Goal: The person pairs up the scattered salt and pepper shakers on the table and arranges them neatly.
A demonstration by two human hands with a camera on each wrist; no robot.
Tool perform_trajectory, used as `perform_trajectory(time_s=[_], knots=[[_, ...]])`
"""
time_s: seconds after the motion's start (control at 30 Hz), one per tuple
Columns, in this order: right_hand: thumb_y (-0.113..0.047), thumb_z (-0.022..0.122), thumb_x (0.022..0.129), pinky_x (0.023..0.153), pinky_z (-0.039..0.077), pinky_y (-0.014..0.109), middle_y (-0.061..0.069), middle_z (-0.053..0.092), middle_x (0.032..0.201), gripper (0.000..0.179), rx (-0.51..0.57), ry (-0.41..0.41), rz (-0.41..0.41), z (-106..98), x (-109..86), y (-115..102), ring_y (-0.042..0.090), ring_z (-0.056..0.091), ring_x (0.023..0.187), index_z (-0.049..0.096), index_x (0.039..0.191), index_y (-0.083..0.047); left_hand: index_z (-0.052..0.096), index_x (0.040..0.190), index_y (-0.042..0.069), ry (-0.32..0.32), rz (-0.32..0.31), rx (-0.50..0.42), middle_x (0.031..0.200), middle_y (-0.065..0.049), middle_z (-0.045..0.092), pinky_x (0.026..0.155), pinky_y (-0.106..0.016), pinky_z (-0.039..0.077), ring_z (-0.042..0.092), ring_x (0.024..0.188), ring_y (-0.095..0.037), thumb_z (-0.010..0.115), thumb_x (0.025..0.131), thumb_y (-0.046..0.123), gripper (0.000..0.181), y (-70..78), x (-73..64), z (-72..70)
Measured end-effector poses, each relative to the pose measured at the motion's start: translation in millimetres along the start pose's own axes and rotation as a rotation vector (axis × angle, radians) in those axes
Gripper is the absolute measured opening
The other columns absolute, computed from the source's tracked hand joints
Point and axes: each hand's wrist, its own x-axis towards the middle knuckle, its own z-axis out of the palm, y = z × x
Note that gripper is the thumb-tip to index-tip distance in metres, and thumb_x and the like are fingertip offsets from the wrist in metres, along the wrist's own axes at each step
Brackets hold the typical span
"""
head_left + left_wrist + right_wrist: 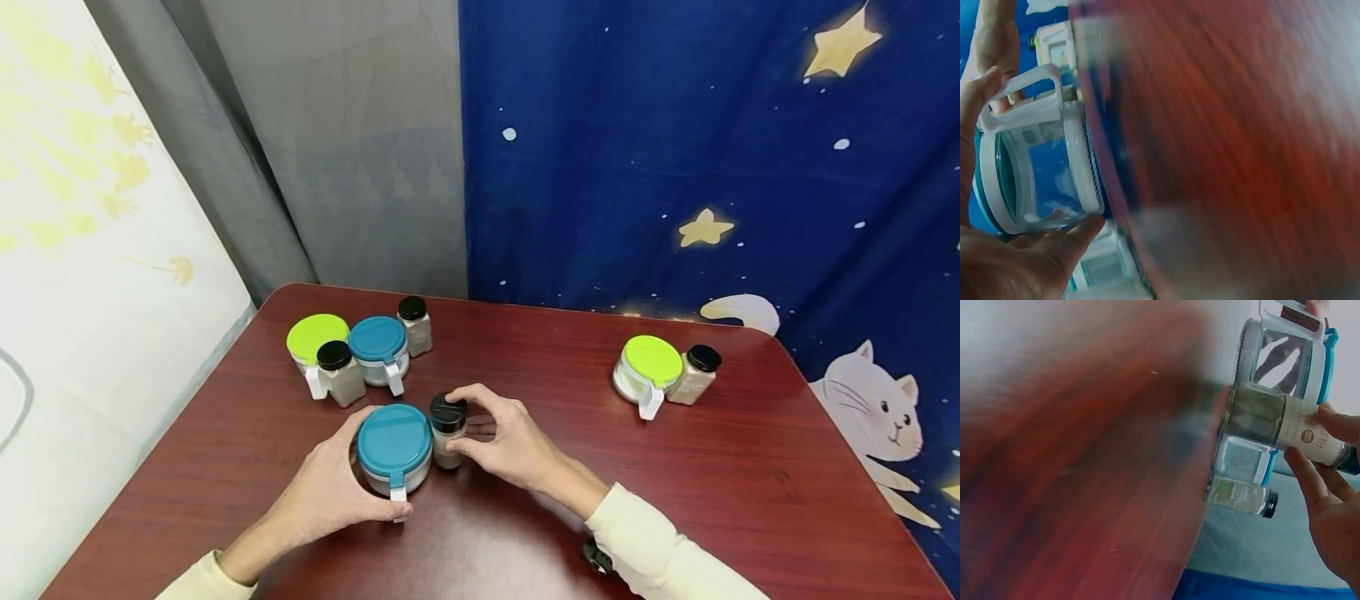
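My left hand (pixel 326 492) curls round a clear glass jar with a blue lid (pixel 395 440), its thumb against the white handle. Seen from the side in the left wrist view, that glass jar (pixel 1054 175) has fingers along its far side. Right beside it stands a spice bottle with a black cap (pixel 448 425). My right hand (pixel 513 437) pinches this bottle between thumb and fingers. In the right wrist view the spice bottle (pixel 1260 415) shows a pale printed label and powder inside.
Back left, a green-lidded jar (pixel 317 337), another blue-lidded jar (pixel 378 339) and two black-capped spice bottles (pixel 343 382) form a group. On the right, another green-lidded jar (pixel 651 362) stands against a spice bottle (pixel 693 379). Curtains hang behind the brown table (pixel 540 375).
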Motion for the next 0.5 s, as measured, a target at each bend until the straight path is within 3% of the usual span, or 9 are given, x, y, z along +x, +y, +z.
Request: perform_trajectory(time_s=[0.23,0.5], knots=[[0.005,0.082,0.082,0.081,0.058,0.034,0.01,0.068,0.118,0.055,0.017,0.037,0.046,-14.4,-20.9,-0.9,0.024,0.072,0.095,0.06,0.129,-0.013,0.041,0.148,0.024,-0.025,-0.011,-0.01,0.127,0.01,0.06,0.09,-0.049,0.051,0.061,0.11,-0.013,0.099,0.055,0.052,0.114,13.7,2.5,18.9],[0.004,0.083,0.082,0.082,0.058,0.035,0.01,0.068,0.119,0.054,0.009,0.072,0.072,-30.0,-37.3,-4.4,0.026,0.072,0.096,0.061,0.128,-0.013,0.042,0.146,0.031,-0.036,-0.034,-0.04,0.122,0.014,0.061,0.09,-0.045,0.052,0.062,0.107,-0.01,0.101,0.052,0.05,0.112,31.5,8.3,35.9]])
